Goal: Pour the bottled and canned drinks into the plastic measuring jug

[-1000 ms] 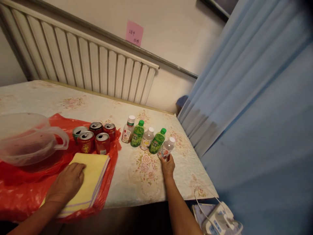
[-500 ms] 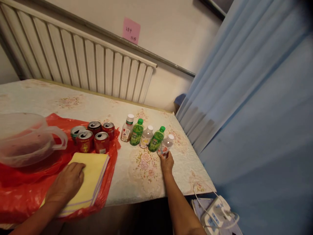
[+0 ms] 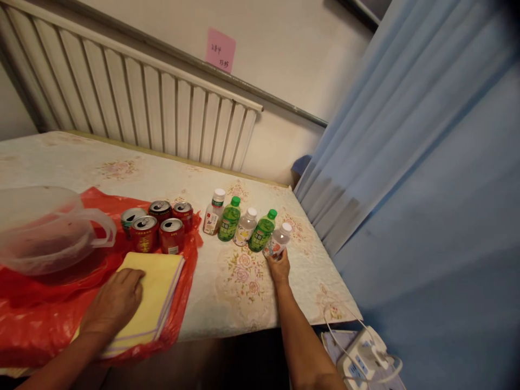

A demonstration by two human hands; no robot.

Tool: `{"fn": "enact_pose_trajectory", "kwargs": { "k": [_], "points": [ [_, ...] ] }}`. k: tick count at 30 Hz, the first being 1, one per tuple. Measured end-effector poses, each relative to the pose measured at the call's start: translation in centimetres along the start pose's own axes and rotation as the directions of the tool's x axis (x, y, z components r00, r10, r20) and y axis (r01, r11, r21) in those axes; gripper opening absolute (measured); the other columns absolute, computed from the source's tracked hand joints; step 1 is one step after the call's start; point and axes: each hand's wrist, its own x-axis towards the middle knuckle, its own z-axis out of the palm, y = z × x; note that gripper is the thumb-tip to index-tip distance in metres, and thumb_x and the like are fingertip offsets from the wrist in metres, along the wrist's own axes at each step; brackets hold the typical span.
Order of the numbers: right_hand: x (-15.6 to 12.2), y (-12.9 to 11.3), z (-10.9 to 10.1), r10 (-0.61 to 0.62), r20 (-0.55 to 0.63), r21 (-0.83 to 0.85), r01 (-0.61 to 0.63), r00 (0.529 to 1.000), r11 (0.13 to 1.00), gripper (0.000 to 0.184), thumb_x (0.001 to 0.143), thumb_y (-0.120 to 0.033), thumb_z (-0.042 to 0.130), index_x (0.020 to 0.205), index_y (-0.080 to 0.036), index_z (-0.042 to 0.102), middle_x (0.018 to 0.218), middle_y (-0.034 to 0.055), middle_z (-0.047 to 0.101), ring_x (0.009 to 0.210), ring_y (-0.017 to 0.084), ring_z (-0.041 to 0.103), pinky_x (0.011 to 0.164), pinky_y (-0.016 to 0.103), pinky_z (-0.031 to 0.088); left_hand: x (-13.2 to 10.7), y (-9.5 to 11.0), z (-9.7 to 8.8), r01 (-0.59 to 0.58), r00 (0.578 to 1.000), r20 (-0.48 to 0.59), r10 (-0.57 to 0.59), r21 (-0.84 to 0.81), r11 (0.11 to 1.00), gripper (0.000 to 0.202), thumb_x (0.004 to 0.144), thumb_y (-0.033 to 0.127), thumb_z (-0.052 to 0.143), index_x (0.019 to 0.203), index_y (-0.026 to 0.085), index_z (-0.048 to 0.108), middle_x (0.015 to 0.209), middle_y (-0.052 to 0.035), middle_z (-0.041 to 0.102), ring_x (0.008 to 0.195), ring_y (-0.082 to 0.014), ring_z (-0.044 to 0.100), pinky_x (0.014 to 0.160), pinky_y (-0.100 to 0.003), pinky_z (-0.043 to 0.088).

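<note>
My right hand [image 3: 279,266] is closed around the lower part of a clear plastic bottle [image 3: 279,239] with a white cap. This bottle stands at the right end of a slanting row. Beside it are two green drink bottles [image 3: 262,233], a clear bottle [image 3: 245,228] between them, and a white-capped bottle [image 3: 213,214] at the left end. On a folded yellow cloth [image 3: 156,281] rests my left hand [image 3: 117,300], its fingers curled in; whatever lies under them, if anything, is hidden. Several opened drink cans [image 3: 172,236] are grouped just beyond the cloth.
A translucent plastic jug [image 3: 44,252] lies on a red plastic sheet [image 3: 195,241] at the left. A flowered cloth [image 3: 211,309] covers the surface below. Behind is a radiator [image 3: 158,111]; a blue curtain [image 3: 406,189] hangs at the right, near a white power strip [image 3: 368,357].
The whole view has shifted slightly, so everything sits a little further right. Both hands keep their places, the right one at the same bottle and the left one on the cloth.
</note>
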Motion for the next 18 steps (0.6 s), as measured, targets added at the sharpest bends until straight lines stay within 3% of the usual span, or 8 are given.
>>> {"fn": "enact_pose_trajectory", "kwargs": {
  "k": [5,13,18],
  "points": [
    [0.30,0.16,0.42,0.009,-0.015,-0.011,-0.009,1.000,1.000,0.052,0.066,-0.053,0.072,0.105,-0.021,0.062,0.094,0.0067,0.073,0.078,0.022,0.063,0.067,0.029,0.045,-0.03,0.16,-0.18,0.005,1.000,-0.006,-0.005,-0.008,1.000,0.030,0.090,0.023,0.040,0.108,0.015,0.063,0.109,-0.0172,0.066,0.105,-0.0333,0.062,0.094,-0.046,0.047],
    [0.24,0.21,0.66,0.009,-0.070,-0.082,-0.015,0.997,0.997,0.052,0.062,-0.050,0.075,0.101,-0.019,0.061,0.101,0.0131,0.068,0.092,0.029,0.060,0.077,0.036,0.046,-0.14,-0.36,0.62,0.024,1.000,-0.014,-0.025,-0.025,0.999,0.031,0.088,0.026,0.041,0.108,0.017,0.063,0.110,-0.0149,0.066,0.107,-0.0318,0.061,0.097,-0.045,0.047],
    [0.22,0.16,0.63,0.017,-0.061,-0.052,-0.021,0.998,0.998,0.053,0.062,-0.047,0.074,0.106,-0.019,0.061,0.103,0.0120,0.068,0.094,0.029,0.061,0.078,0.035,0.047,0.01,-0.05,0.07,0.036,0.999,-0.011,-0.037,-0.057,0.998,0.030,0.087,0.026,0.041,0.106,0.018,0.063,0.110,-0.0162,0.066,0.105,-0.0336,0.062,0.095,-0.048,0.048]
  ]
}}
